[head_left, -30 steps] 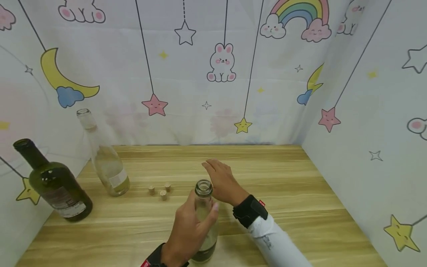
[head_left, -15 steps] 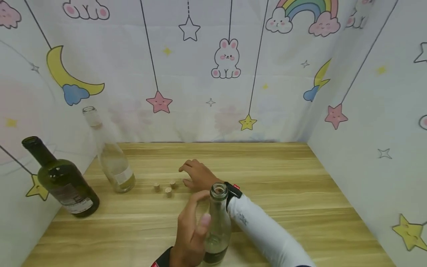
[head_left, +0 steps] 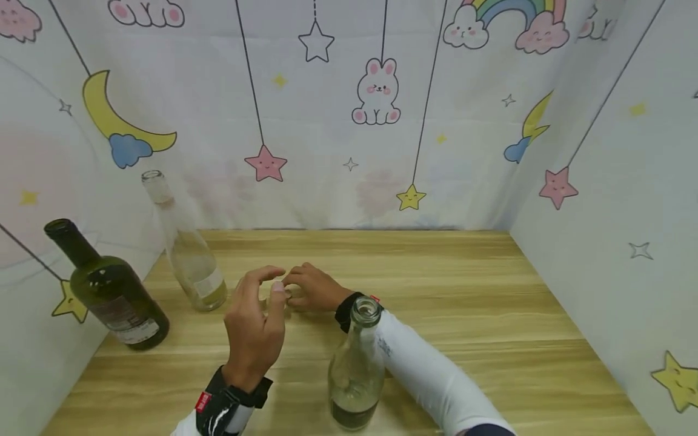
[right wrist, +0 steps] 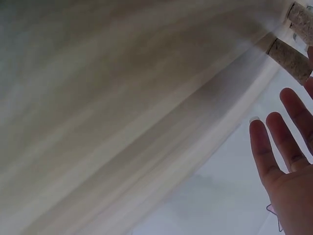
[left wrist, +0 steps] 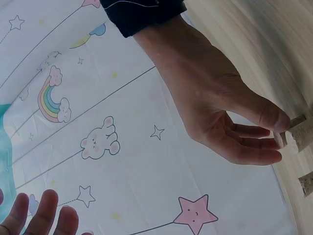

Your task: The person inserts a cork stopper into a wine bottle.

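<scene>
My right hand (head_left: 316, 289) reaches left over the wooden table, its thumb and fingertips pinching a small cork (left wrist: 280, 140). In the left wrist view this same hand comes down from the top. Close beside the held one lie other corks (left wrist: 306, 184), mostly hidden by my hands in the head view. My left hand (head_left: 253, 327) hovers just left of them with thumb and forefinger apart and nothing between them. A greenish clear glass bottle (head_left: 357, 369) stands uncorked at the front, in front of my right forearm, and neither hand touches it.
A dark green wine bottle (head_left: 117, 297) and a tall clear bottle (head_left: 193, 266) stand at the left of the table (head_left: 463, 290), both without stoppers. White curtains (head_left: 327, 133) with cartoon prints close off the back and sides.
My left hand has let go of the front bottle and moved left and away from me to the corks. My right hand has moved left to the corks and pinched one.
</scene>
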Available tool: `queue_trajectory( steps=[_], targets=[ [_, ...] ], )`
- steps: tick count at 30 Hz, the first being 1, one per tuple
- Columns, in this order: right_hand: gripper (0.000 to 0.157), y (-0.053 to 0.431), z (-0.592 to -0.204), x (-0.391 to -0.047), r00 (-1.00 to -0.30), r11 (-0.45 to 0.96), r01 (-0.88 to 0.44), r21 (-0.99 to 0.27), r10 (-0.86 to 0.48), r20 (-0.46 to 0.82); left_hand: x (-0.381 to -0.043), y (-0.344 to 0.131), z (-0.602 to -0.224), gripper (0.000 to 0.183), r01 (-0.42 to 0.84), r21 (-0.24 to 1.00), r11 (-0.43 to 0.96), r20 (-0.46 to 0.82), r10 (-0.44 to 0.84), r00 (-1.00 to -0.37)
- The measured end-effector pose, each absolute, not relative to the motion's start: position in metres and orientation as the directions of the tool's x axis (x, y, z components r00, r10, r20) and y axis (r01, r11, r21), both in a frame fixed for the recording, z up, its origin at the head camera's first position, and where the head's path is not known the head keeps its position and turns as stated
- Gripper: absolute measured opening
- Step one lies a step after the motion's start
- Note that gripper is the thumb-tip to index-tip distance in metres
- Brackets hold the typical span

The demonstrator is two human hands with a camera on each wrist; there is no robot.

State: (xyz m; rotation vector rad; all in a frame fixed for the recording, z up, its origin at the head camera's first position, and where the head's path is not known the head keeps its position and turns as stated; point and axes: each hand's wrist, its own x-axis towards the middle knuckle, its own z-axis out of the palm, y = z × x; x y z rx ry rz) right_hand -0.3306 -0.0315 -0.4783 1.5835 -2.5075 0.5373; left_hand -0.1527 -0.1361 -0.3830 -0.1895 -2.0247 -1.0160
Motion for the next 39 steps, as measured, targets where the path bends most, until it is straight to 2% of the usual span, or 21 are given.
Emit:
queue_trajectory(
  steps=[7, 11, 16, 22, 30, 35, 39],
  targets=[
    [0.012, -0.034, -0.48, -0.33, -0.466, 0.405, -0.878, -0.254, -0.844, 0.266, -0.155, -0.134, -0.385, 0.021, 0.46, 0.601, 0.654, 0.738, -0.232, -0.634],
    [0.014, -0.03, -0.479, -0.327, -0.501, 0.439, -0.858, -0.267, -0.829, 0.248, -0.156, -0.134, -0.39, 0.021, 0.458, 0.595, 0.66, 0.744, -0.238, -0.624],
    [0.015, -0.013, -0.467, -0.32, -0.497, 0.434, -0.865, -0.252, -0.809, 0.314, -0.159, -0.136, -0.395, 0.021, 0.444, 0.577, 0.686, 0.757, -0.243, -0.607],
    [0.019, 0.028, -0.446, -0.304, -0.511, 0.424, -0.857, -0.291, -0.77, 0.383, -0.16, -0.142, -0.399, 0.02, 0.408, 0.588, 0.699, 0.739, -0.258, -0.622],
    [0.023, 0.096, -0.385, -0.263, -0.537, 0.363, -0.84, -0.404, -0.663, 0.522, -0.162, -0.148, -0.404, 0.021, 0.391, 0.603, 0.695, 0.72, -0.264, -0.642],
    [0.022, 0.127, -0.335, -0.234, -0.499, 0.305, -0.864, -0.401, -0.625, 0.6, -0.163, -0.146, -0.404, 0.021, 0.384, 0.605, 0.697, 0.716, -0.266, -0.646],
    [0.018, 0.141, -0.292, -0.207, -0.426, 0.129, -0.889, -0.439, -0.58, 0.694, -0.163, -0.144, -0.405, 0.02, 0.39, 0.606, 0.694, 0.717, -0.264, -0.645]
  ],
)
